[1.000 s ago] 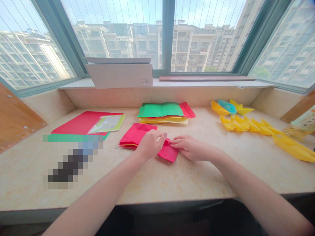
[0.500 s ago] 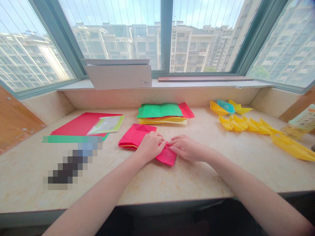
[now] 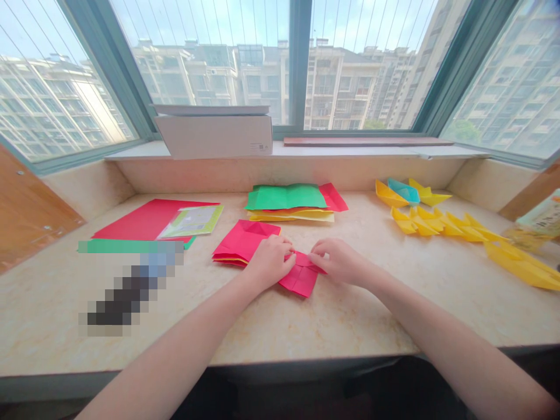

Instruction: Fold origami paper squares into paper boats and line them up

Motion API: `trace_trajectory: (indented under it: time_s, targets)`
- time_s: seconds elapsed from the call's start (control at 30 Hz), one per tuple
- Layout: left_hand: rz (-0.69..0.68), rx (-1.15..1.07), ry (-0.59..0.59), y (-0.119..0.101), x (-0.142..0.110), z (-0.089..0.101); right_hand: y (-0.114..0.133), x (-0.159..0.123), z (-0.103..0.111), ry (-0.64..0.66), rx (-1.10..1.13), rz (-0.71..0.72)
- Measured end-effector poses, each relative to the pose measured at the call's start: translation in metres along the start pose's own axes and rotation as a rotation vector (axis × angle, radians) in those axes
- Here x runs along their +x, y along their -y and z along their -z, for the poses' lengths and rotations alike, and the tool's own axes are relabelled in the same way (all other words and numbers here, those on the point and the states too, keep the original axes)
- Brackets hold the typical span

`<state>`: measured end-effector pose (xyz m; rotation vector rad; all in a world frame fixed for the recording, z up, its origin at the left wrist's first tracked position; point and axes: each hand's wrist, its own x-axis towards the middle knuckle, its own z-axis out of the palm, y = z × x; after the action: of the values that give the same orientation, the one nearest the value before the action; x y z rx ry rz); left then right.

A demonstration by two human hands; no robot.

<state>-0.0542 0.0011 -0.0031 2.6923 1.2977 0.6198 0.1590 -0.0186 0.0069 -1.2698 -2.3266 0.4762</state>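
A small piece of red folded paper (image 3: 301, 280) lies on the counter in front of me, creased into sections. My left hand (image 3: 272, 263) is closed on its left side, fingers curled and pressing it down. At the right corner, my right hand (image 3: 339, 261) pinches a pointed flap between thumb and fingers. Just beyond my left hand is a stack of red folded sheets (image 3: 240, 242), with a yellow edge showing between the layers. The far edge of the paper I hold is partly hidden by my fingers.
Green, red and yellow creased sheets (image 3: 286, 197) lie at the back. Yellow paper boats (image 3: 441, 223) and a blue one (image 3: 405, 191) stand at right, near a plastic container (image 3: 540, 219). Left are flat red sheets (image 3: 131, 219) and a clear packet (image 3: 192, 221). A white box (image 3: 214, 134) sits on the sill.
My right hand has moved a little right, drawing the paper's corner out into a pointed flap. More of the red paper shows between my hands. My left hand stays pressed on it.
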Motion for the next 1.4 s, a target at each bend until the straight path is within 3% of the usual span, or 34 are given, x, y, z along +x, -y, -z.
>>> trace_trajectory:
  time_s: [0.17,0.4,0.8,1.4]
  targets:
    - [0.017,-0.051,-0.022,0.000,-0.001,-0.001,-0.006,-0.002,-0.004,-0.046,-0.009,-0.071]
    - [0.085,-0.197,-0.077,-0.006,-0.001,0.004,-0.010,-0.002,-0.007,-0.044,-0.080,0.001]
    - [0.101,-0.438,-0.129,-0.015,-0.001,0.008,-0.005,0.000,-0.002,-0.082,0.188,-0.074]
    - [0.111,-0.527,-0.221,-0.022,-0.002,0.017,0.003,0.002,0.006,-0.166,0.247,-0.025]
